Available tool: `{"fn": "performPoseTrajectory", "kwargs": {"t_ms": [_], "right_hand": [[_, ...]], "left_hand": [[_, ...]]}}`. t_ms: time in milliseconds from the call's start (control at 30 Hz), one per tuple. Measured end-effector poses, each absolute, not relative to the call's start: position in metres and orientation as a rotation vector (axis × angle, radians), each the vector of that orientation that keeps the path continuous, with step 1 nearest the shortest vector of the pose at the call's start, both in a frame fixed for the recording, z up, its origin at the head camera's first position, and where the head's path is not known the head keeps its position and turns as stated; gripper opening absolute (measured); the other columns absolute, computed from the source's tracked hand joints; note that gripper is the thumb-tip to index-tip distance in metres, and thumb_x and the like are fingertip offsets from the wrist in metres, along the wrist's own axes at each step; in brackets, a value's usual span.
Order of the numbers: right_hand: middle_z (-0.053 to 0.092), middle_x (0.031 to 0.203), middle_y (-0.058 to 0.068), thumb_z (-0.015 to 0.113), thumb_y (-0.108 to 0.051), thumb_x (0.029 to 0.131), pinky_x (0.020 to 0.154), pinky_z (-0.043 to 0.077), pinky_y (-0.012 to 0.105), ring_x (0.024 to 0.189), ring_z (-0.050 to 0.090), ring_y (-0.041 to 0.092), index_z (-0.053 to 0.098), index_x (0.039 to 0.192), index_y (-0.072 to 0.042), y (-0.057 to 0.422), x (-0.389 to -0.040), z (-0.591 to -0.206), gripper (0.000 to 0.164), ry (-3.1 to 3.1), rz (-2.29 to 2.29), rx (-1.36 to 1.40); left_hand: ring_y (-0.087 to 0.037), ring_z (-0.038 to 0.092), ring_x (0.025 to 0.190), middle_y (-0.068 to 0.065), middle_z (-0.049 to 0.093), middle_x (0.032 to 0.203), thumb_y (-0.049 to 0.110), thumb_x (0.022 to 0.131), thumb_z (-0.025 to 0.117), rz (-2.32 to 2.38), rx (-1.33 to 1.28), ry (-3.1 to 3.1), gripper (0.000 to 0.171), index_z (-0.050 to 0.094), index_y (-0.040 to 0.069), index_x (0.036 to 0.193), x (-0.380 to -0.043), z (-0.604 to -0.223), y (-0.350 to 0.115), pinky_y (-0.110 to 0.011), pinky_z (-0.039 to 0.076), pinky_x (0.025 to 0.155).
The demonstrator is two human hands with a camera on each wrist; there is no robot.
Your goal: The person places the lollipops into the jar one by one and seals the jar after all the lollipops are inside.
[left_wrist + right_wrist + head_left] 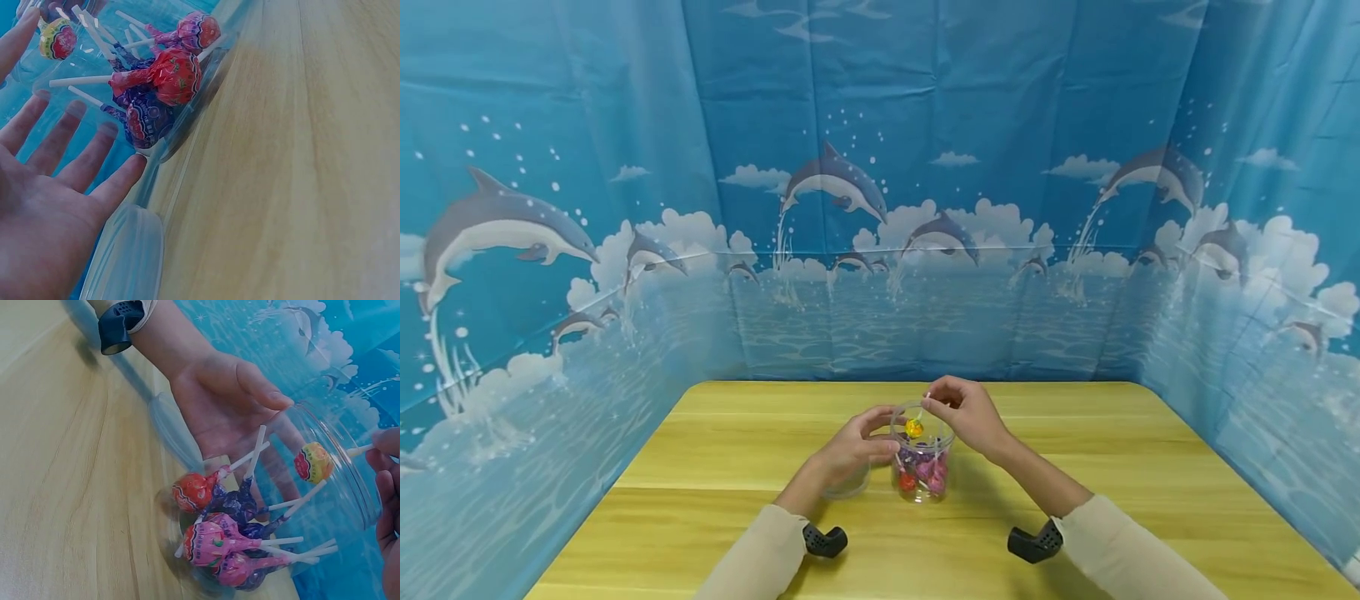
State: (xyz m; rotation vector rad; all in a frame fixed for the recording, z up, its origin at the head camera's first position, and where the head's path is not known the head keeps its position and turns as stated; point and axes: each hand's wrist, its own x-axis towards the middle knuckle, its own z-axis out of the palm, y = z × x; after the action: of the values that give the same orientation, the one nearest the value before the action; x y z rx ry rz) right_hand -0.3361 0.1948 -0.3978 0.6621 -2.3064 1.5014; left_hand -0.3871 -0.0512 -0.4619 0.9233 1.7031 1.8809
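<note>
A clear round jar (921, 497) stands upright on the table with its mouth uncovered. Several wrapped lollipops, red, pink (211, 544) and purple (150, 119), lie in its lower part with white sticks pointing up. My left hand (848, 448) holds the jar from the left, thumb on the near side and fingers spread along the far wall. At the mouth, my right hand (972, 418) pinches the white stick of a yellow lollipop (314, 462). That lollipop's head hangs just inside the rim, above the others.
A clear round lid (847, 487) lies on the table left of the jar, partly beneath my left hand. The yellow wood-grain table (715, 517) ends at a blue dolphin-print curtain (850, 317) behind and on both sides.
</note>
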Motion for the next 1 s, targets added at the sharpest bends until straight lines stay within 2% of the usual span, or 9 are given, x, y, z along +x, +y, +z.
{"fn": "performPoseTrajectory", "kwargs": {"t_ms": [167, 300, 433, 600, 767, 867, 1000], "right_hand": [[0.072, 0.096, 0.018, 0.071, -0.01, 0.1, 0.063, 0.047, 0.03, 0.076, 0.059, 0.038, 0.072, 0.105, -0.002, 0.193, -0.335, -0.396, 0.009, -2.306, 1.496, 0.687], [0.074, 0.098, 0.008, 0.072, -0.014, 0.1, 0.068, 0.05, 0.031, 0.082, 0.063, 0.027, 0.074, 0.109, -0.006, 0.194, -0.335, -0.396, 0.013, -2.32, 1.441, 0.691], [0.074, 0.1, 0.001, 0.073, -0.017, 0.099, 0.073, 0.052, 0.034, 0.087, 0.064, 0.023, 0.074, 0.115, -0.009, 0.197, -0.336, -0.397, 0.017, -2.315, 1.395, 0.705], [0.073, 0.101, 0.002, 0.073, -0.018, 0.1, 0.074, 0.053, 0.037, 0.088, 0.063, 0.024, 0.073, 0.118, -0.008, 0.202, -0.335, -0.401, 0.02, -2.31, 1.388, 0.706], [0.07, 0.113, 0.005, 0.072, -0.021, 0.101, 0.083, 0.053, 0.043, 0.098, 0.061, 0.025, 0.072, 0.123, -0.01, 0.208, -0.333, -0.406, 0.025, -2.335, 1.383, 0.69], [0.064, 0.128, 0.009, 0.072, -0.022, 0.1, 0.093, 0.051, 0.049, 0.111, 0.058, 0.028, 0.065, 0.135, -0.012, 0.212, -0.332, -0.41, 0.037, -2.346, 1.459, 0.696], [0.048, 0.15, 0.016, 0.074, -0.025, 0.098, 0.105, 0.042, 0.06, 0.133, 0.047, 0.039, 0.044, 0.156, -0.014, 0.217, -0.331, -0.42, 0.066, -2.356, 1.616, 0.756]], "left_hand": [[-0.034, 0.05, 0.137, -0.015, 0.047, 0.153, 0.031, 0.093, 0.081, 1.893, 0.914, 1.706, 0.079, 0.04, 0.005, 0.156, -0.385, -0.461, -0.051, -0.047, 0.049, 0.105], [-0.036, 0.049, 0.138, -0.018, 0.045, 0.155, 0.03, 0.094, 0.08, 1.888, 0.915, 1.701, 0.078, 0.039, 0.006, 0.156, -0.385, -0.461, -0.051, -0.047, 0.05, 0.105], [-0.042, 0.044, 0.141, -0.024, 0.039, 0.158, 0.028, 0.095, 0.079, 1.879, 0.93, 1.69, 0.081, 0.035, 0.002, 0.158, -0.386, -0.462, -0.05, -0.046, 0.049, 0.105], [-0.043, 0.043, 0.141, -0.026, 0.037, 0.158, 0.028, 0.096, 0.077, 1.883, 0.935, 1.682, 0.084, 0.03, -0.003, 0.158, -0.386, -0.463, -0.05, -0.047, 0.049, 0.105], [-0.038, 0.047, 0.14, -0.025, 0.038, 0.157, 0.026, 0.096, 0.077, 1.885, 0.923, 1.678, 0.079, 0.034, 0.0, 0.158, -0.384, -0.461, -0.051, -0.047, 0.049, 0.106], [-0.038, 0.047, 0.139, -0.025, 0.039, 0.157, 0.025, 0.097, 0.075, 1.879, 0.929, 1.688, 0.075, 0.037, 0.002, 0.157, -0.384, -0.46, -0.051, -0.047, 0.048, 0.107], [-0.039, 0.045, 0.141, -0.023, 0.041, 0.156, 0.021, 0.099, 0.073, 1.857, 0.944, 1.744, 0.072, 0.037, 0.004, 0.158, -0.384, -0.456, -0.052, -0.047, 0.047, 0.108]]}}
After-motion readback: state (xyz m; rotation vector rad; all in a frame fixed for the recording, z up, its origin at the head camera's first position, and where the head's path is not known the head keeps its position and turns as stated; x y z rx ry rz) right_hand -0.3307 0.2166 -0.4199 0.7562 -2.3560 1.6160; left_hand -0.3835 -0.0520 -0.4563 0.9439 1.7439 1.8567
